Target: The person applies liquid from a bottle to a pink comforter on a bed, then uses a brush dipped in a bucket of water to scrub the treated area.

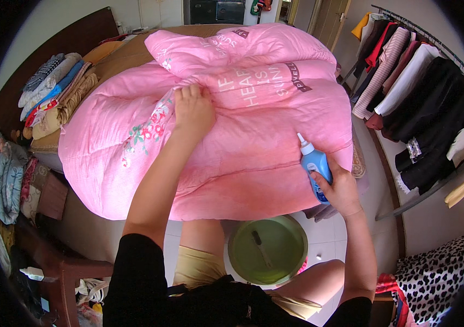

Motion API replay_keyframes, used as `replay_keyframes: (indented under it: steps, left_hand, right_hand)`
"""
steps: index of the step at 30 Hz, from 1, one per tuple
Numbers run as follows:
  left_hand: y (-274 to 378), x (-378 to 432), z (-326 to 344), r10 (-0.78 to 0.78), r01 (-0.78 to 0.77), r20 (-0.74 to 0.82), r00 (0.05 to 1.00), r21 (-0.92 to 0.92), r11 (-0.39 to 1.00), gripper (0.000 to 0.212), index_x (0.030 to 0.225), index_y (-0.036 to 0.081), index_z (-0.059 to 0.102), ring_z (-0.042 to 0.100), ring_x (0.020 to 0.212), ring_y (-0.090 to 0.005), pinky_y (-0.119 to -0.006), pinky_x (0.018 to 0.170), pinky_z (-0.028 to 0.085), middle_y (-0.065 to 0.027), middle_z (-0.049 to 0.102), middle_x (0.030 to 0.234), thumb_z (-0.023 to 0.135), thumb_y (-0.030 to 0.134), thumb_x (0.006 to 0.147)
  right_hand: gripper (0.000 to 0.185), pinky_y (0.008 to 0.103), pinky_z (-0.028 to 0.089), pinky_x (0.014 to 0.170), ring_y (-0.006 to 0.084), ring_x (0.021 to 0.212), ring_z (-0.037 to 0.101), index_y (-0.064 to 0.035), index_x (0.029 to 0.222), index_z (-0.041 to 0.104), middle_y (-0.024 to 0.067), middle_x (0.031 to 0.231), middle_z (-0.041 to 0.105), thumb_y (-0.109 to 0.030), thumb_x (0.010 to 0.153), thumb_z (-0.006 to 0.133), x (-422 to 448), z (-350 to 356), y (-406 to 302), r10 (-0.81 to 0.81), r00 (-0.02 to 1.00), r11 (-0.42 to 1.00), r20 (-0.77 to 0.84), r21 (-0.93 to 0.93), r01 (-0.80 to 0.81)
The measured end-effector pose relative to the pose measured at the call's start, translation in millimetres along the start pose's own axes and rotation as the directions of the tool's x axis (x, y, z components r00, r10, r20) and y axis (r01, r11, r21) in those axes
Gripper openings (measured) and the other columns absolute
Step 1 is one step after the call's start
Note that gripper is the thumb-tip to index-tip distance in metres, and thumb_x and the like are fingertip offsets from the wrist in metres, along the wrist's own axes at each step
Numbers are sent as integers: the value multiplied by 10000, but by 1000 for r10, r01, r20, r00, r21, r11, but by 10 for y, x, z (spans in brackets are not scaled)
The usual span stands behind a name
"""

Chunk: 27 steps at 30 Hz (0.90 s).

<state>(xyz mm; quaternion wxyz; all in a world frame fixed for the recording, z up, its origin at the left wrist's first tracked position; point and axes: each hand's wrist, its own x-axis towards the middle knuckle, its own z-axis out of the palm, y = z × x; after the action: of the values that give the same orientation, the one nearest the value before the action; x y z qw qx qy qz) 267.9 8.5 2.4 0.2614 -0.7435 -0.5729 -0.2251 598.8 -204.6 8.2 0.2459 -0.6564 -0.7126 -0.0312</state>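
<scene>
A pink quilt (264,122) with white lettering and a red floral print lies bunched over the bed in front of me. Near the floral print, my left hand (195,107) presses down with bent fingers on a gathered fold; its fingertips are partly hidden. My right hand (340,186) is wrapped around a light blue squeeze bottle (315,163) above the quilt's near right part. The bottle's white nozzle points up and away from me. Darker, orange-pink areas show across the quilt's near half.
Between my legs stands a green basin (234,249) of liquid with a brush (261,247) in it. Folded bedding (56,83) is stacked by the headboard (52,61). A clothes rack (428,34) stands right, a brown wooden chair (70,269) lower left, leopard-print cloth (436,278) lower right.
</scene>
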Motion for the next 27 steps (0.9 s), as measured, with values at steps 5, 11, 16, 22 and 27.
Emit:
replay_keyframes:
  steps: [5,11,16,22,27]
  left_hand:
    - [2,30,317,-76,86,116,990,-86,993,643,1265,30,649,406,1321,-447,-595,1152,213,-240,505,1381,563,555,904]
    - [193,-24,-405,43,48,484,874,-174,984,670,1366,83,598,332,1386,-488,-615,1187,116,-278,433,1460,510,587,935]
    - [508,-291,-268,355,-156,169,919,-672,724,566,1406,110,567,347,1407,-472,-624,1184,132,-276,404,1509,493,480,984]
    - [1440,-719,-144,353,-382,-155,923,-478,790,611,1422,63,532,343,1422,-454,-619,1183,155,-220,415,1527,600,421,933]
    - [1704,-1078,-194,366,-479,-310,878,-571,666,634,1425,38,515,336,1430,-424,-593,1193,172,-210,409,1529,650,355,893]
  right_hand:
    - [596,479,549,685,402,769,695,20,1292,560,233,859,688,-392,890,717,-108,8,-42,24,1000,1000,3,-9,-24]
    - [570,478,547,686,404,771,694,11,1265,582,238,850,685,-387,883,726,-310,-32,-82,97,994,995,43,10,-98]
    - [563,480,545,680,414,756,690,2,1259,594,249,805,675,-386,876,735,-517,-1,25,129,991,991,27,33,-130]
    - [545,469,547,680,425,744,686,-1,1261,602,260,791,668,-357,874,748,-755,-73,76,155,988,987,-11,55,-154]
    - [524,465,543,675,431,760,686,4,1241,617,271,796,665,-354,881,746,-837,-210,102,193,981,981,-4,37,-192]
